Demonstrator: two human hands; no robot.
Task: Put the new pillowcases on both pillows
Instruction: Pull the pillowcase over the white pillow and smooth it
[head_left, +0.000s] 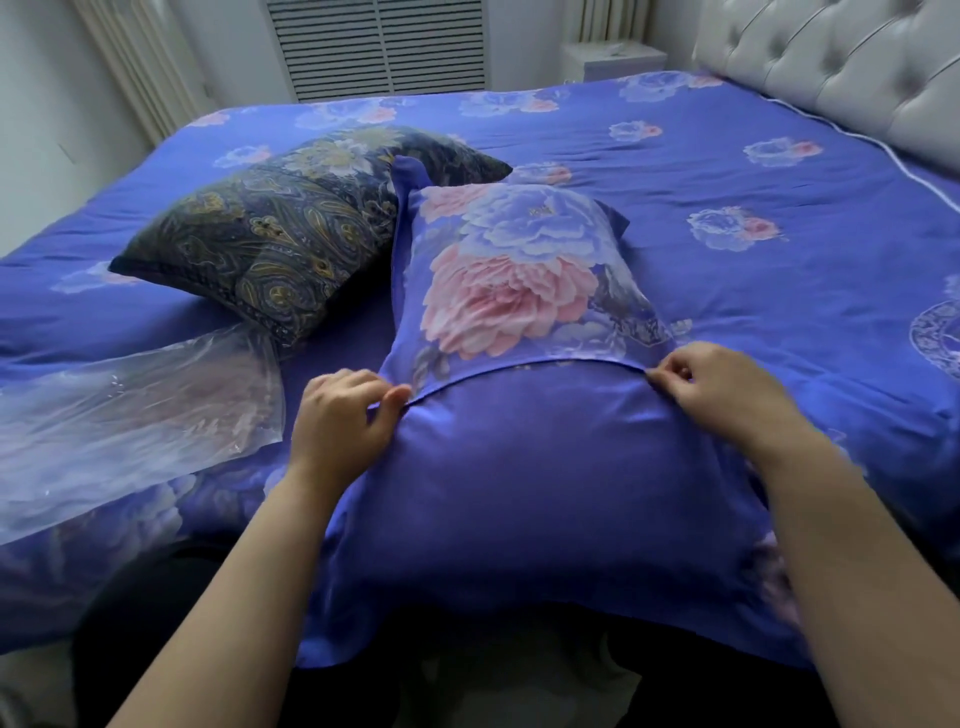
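blue floral pillowcase (519, 467) seam pinched by left hand (340, 415) and right hand (722, 389)

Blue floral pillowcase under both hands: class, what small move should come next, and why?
Probably tuck the plain blue flap under the blue floral pillowcase's hem: the left hand and right hand pinch that hem at either end, and the pillow looks fully inside.

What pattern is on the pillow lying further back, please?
Dark navy paisley with gold motifs on the far pillow, clearest in the head view.
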